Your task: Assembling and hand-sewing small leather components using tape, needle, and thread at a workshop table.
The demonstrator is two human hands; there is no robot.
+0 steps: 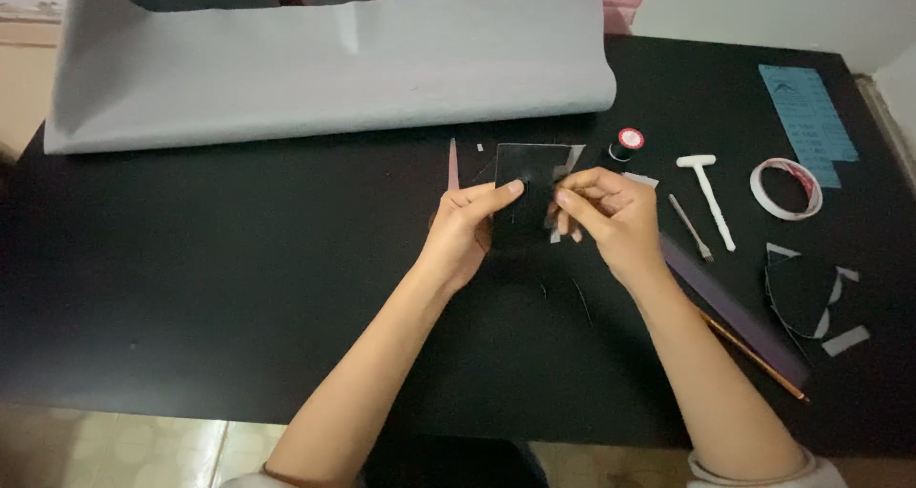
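pinching a small black square piece [523, 178] between them just above the black worktop [219, 269], the left hand [468, 230] grips its left edge with thumb on top to keep it steady, while the right hand [611, 216] closes fingertips on its right edge, what they nip too small to tell. placed within reach to the right are a thread spool [625, 145], white t-shaped tool [711, 197], tape roll [785, 188] and dark cut pieces [801, 292]; a grey sheet [324, 63] lies folded behind.

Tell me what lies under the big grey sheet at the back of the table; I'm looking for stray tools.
Nothing shows beneath the grey sheet except the black table along its front edge. Its curled right end looks hollow, but whatever the sheet covers is hidden.
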